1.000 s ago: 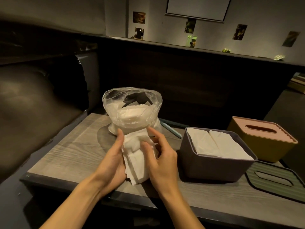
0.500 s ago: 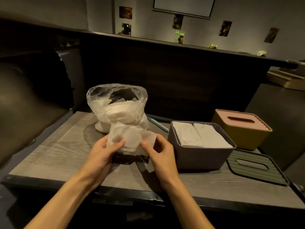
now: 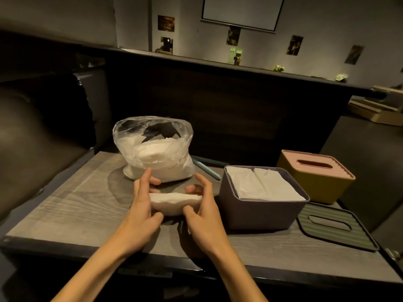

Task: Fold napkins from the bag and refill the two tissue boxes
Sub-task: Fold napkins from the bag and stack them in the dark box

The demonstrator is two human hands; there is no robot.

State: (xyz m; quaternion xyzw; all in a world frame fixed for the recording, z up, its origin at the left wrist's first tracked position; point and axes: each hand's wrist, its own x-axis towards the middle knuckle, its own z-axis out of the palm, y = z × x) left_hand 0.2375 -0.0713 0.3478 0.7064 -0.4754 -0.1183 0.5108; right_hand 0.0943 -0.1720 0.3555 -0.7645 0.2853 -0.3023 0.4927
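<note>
Both hands, left hand and right hand, pinch a folded napkin; folding looks done; next, probably carry it right into the open purple box.

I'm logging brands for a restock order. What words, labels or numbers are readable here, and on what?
None can be read.
Plastic bag: clear, no print visible.
Purple box, yellow box, green lid: plain, no labels showing.
Folded napkin in the hands: blank.
Wall pictures: too small and blurred to tell whether they carry text.
</note>
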